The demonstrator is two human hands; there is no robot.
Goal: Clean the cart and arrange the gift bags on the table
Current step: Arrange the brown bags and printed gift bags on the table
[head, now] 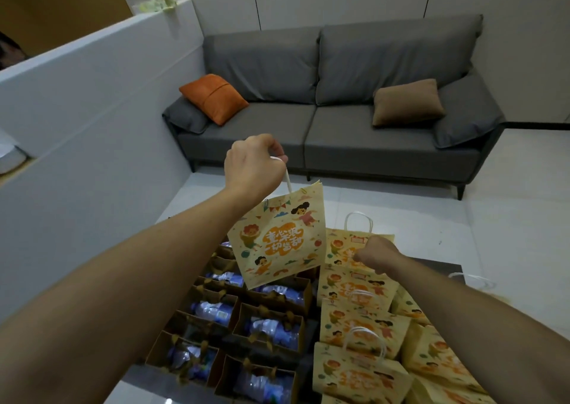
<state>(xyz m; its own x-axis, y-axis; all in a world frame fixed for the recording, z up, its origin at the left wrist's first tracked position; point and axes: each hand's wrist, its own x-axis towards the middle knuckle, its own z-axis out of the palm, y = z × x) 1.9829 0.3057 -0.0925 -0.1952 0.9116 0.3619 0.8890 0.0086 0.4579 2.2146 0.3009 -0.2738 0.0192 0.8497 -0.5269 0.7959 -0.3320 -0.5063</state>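
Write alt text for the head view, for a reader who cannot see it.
A person's left hand lifts a yellow cartoon-print gift bag by its white handle, while the right hand, fingers curled, reaches among more yellow bags standing in rows. Brown bags holding water bottles stand to their left; a grey sofa is behind.

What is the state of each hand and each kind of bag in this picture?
left hand: grips the handle of the lifted bag.
lifted bag: hangs tilted above the brown bags.
right hand: curled at the yellow bags; grip unclear.
brown bags: upright, open, bottles inside.
yellow bags: overlapping in a row.
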